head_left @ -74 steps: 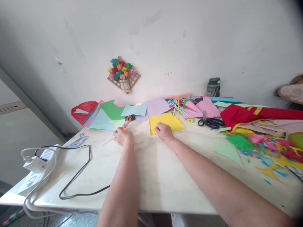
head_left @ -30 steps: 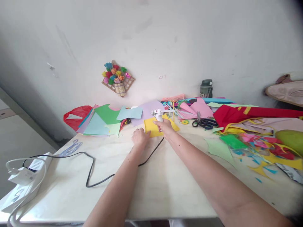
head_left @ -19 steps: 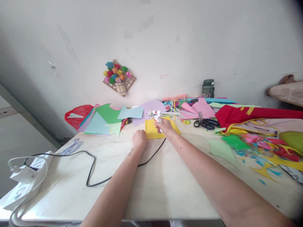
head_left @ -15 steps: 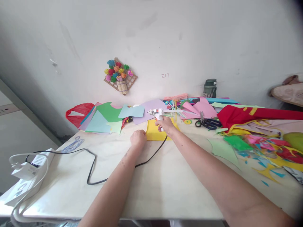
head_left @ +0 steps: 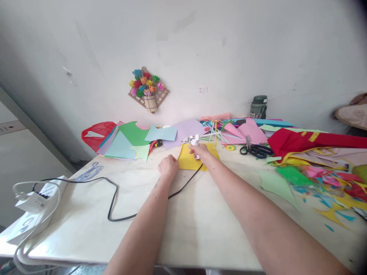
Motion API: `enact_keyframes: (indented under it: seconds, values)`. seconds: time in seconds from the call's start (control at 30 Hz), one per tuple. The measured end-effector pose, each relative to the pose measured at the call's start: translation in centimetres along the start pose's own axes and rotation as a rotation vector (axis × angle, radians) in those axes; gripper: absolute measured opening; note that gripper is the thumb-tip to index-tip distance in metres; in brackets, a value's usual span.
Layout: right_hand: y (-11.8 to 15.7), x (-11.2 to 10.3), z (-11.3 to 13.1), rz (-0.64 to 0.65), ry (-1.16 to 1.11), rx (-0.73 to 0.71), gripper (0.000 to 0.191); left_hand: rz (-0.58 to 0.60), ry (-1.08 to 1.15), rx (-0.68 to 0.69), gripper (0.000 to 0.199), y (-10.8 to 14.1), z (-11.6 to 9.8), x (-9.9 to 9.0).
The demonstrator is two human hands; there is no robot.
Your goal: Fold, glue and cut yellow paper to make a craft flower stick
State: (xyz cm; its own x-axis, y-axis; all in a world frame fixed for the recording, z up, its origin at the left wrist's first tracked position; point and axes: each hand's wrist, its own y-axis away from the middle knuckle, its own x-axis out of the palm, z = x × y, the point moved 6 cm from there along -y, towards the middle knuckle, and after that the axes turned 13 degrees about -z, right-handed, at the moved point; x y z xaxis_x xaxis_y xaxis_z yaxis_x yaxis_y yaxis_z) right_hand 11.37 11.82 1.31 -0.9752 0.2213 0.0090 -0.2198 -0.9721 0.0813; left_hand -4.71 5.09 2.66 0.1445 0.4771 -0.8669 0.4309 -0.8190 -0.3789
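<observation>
A white glue gun (head_left: 195, 140) is in my right hand (head_left: 201, 151), its nozzle pointing left above the far edge of a yellow sheet (head_left: 189, 161). The fingers of that hand wrap round the grip, and a black cord trails from it. My left hand (head_left: 168, 165) rests at the left edge of the yellow sheet, fingers curled together; whether they pinch the sheet's edge is too small to tell. The sheet lies flat on the pale table.
Coloured paper (head_left: 123, 145) lies at the back left. Black scissors (head_left: 256, 149), a dark bottle (head_left: 259, 107), red cloth (head_left: 289, 141) and paper scraps are on the right. A power strip (head_left: 37, 214) stands at the left, with the black cord (head_left: 114, 198) crossing the table.
The glue gun has turned slightly in my right hand. My left hand has stayed near the sheet's left edge. The whole view has shifted slightly.
</observation>
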Motion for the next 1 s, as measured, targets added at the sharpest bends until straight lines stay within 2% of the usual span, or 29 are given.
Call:
enact_keyframes:
  seconds: [0.13,0.23,0.4,0.6,0.83,1.0]
  values:
    - [0.4,-0.2,-0.1,-0.006,0.023,-0.031,0.018,0.011,0.005,-0.041,0.017,-0.3,0.2,0.2]
    - [0.4,-0.5,0.0,-0.02,0.076,-0.049,0.02,0.005,-0.044,-0.029,0.024,-0.5,-0.4,0.4]
    - [-0.1,-0.8,-0.2,-0.061,0.126,-0.056,0.022,-0.007,-0.16,0.069,0.041,-1.5,-2.2,1.0]
    - [-0.4,-0.2,-0.7,-0.086,0.196,-0.056,0.022,-0.005,-0.177,0.177,0.038,-3.4,-3.9,2.2]
    - [0.1,-0.4,-0.8,-0.134,0.207,-0.004,0.021,0.037,-0.208,0.165,0.045,-6.2,-4.0,3.2]
    - [-0.2,-0.3,-1.2,-0.133,0.223,-0.006,0.02,0.076,-0.214,0.145,0.049,-7.2,-4.0,3.8]
